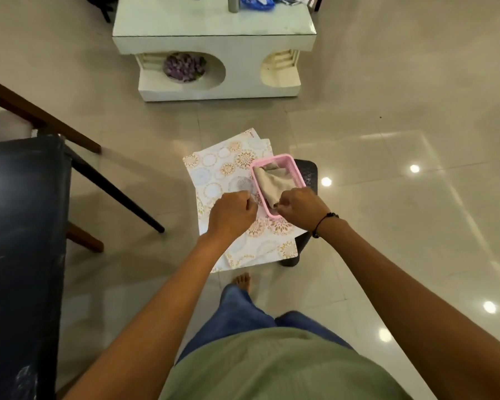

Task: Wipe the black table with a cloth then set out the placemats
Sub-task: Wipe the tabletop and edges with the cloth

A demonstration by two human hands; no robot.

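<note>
shiny pale floor tiles [387, 197] lie all around you, and a white low table [214, 27] stands ahead. the black table [20, 226] you must wipe is on your left, well apart from your hands, and nothing is on the part that shows.

right in front of you is a small dark stool [308, 171]. on it lies a stack of placemats [223, 166] with round flower shapes. a pink basket [272, 160] sits on top of the placemats, toward their right side. the cloth [267, 183] is inside the basket, folded and beige.

your right hand [299, 207] is at the near end of the basket. its fingers are curled, and they seem to pinch the near corner of the cloth, but the tips are partly hidden, so you cannot be sure. your left hand [233, 213] is closed in a loose fist just beside the basket, over the placemats. i cannot tell if it holds a mat edge or the basket rim.

i think you are at the very first step: getting the cloth. no wiping looks done yet, and the placemats are not set out.

next, you need a firm hold on the cloth. lift it clear of the basket, and keep the basket from tipping. then turn left to the black table and wipe it. leave the placemats on the stool until the table is clean.
</note>
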